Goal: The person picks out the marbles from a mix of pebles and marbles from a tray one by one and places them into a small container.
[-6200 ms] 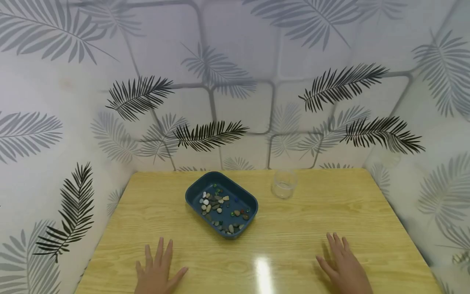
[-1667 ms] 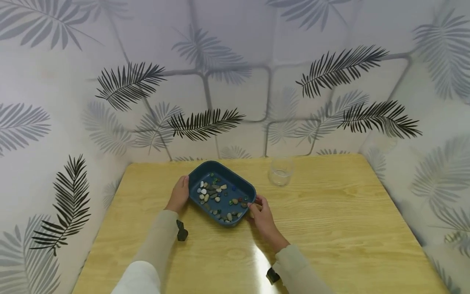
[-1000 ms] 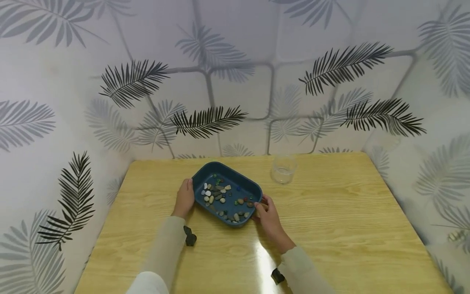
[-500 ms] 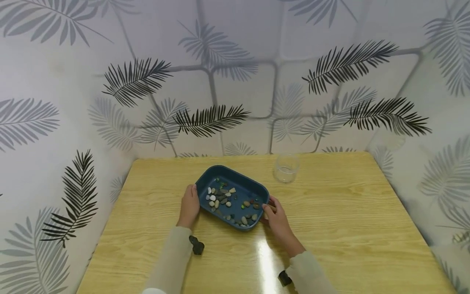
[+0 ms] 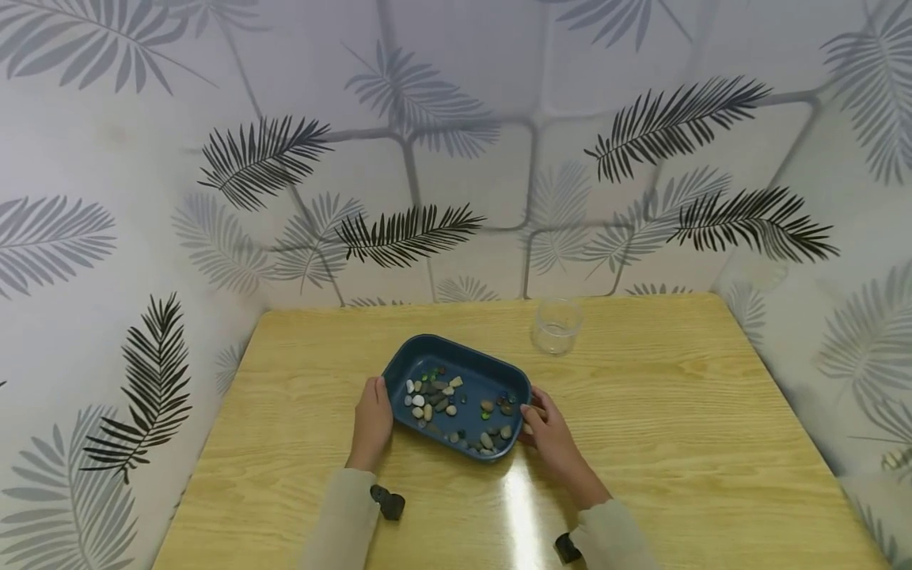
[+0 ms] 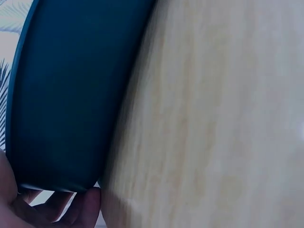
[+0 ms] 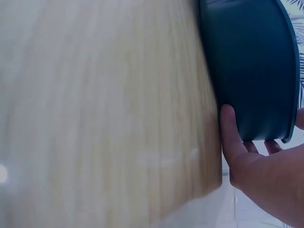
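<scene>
Table (image 5: 684, 459): blue tray (image 5: 477, 366) near middle. Forearms (image 5: 343, 518) slant from seven and five o'clock; left hand (image 5: 372, 419) at tray's nine, right hand (image 5: 553, 437) between three and four, fingers (image 7: 231, 135) of both grasping ends. Clear cup (image 5: 556, 336) at two o'clock; pebbles (image 5: 427, 412) inside tray.

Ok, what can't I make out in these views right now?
- Stones: both wrist views, hidden behind the tray's outer wall.
- Tray's underside: faces away from the head camera, hidden by the tray itself.
- Tiny green bits: head view, too small to identify.
- Right hand: right wrist view, partly cut off by the right edge.
</scene>
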Action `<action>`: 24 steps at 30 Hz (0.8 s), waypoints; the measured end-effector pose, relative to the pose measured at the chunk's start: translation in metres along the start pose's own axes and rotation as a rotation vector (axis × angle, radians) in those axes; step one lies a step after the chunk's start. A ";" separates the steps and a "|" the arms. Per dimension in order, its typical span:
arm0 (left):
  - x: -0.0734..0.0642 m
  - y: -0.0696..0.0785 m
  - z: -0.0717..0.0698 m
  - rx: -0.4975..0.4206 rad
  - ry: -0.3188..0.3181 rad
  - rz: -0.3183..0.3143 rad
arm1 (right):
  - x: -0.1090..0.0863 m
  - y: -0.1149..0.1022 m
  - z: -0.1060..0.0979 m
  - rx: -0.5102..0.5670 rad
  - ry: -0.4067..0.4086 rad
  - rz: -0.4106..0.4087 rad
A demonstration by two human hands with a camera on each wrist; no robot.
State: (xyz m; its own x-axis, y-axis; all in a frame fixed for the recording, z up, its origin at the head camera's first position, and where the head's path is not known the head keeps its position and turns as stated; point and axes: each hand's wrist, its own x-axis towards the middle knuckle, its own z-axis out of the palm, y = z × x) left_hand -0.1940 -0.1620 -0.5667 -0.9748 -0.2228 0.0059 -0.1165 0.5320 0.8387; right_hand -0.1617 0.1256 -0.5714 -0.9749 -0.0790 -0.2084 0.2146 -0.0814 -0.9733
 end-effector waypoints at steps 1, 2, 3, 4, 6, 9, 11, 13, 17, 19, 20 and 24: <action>-0.003 0.000 0.000 0.000 -0.001 -0.005 | -0.001 0.000 -0.001 -0.006 -0.003 0.007; -0.006 -0.001 0.000 -0.001 -0.004 -0.006 | -0.002 0.001 -0.003 -0.012 -0.003 0.012; -0.008 -0.001 -0.001 -0.002 -0.009 -0.003 | -0.003 0.001 -0.005 -0.012 -0.004 0.015; -0.011 -0.001 -0.001 -0.005 -0.013 -0.001 | -0.005 0.001 -0.006 -0.018 -0.002 0.020; -0.015 -0.002 -0.001 -0.014 -0.020 -0.001 | -0.007 0.002 -0.010 -0.031 -0.002 0.027; -0.022 -0.002 -0.001 -0.020 -0.038 0.006 | -0.011 0.003 -0.014 -0.052 -0.011 0.031; -0.026 -0.002 -0.001 -0.029 -0.036 0.003 | -0.015 0.004 -0.017 -0.068 -0.018 0.028; -0.030 -0.001 -0.001 -0.040 -0.035 0.000 | -0.017 0.004 -0.019 -0.067 -0.031 0.019; -0.038 -0.001 -0.002 -0.042 -0.059 -0.017 | -0.020 0.005 -0.024 -0.065 -0.032 0.016; -0.042 0.000 -0.003 -0.040 -0.086 -0.024 | -0.022 0.005 -0.027 -0.074 -0.030 0.018; -0.045 0.001 -0.003 -0.045 -0.101 -0.026 | -0.023 0.005 -0.029 -0.079 -0.026 0.022; -0.054 0.001 -0.005 -0.073 -0.139 -0.036 | -0.027 0.003 -0.035 -0.100 -0.035 0.028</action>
State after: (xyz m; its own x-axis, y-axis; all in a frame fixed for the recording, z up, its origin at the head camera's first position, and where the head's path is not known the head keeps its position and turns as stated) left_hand -0.1402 -0.1536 -0.5630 -0.9878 -0.1229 -0.0957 -0.1424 0.4634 0.8746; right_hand -0.1373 0.1626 -0.5722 -0.9656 -0.1149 -0.2334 0.2325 0.0212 -0.9724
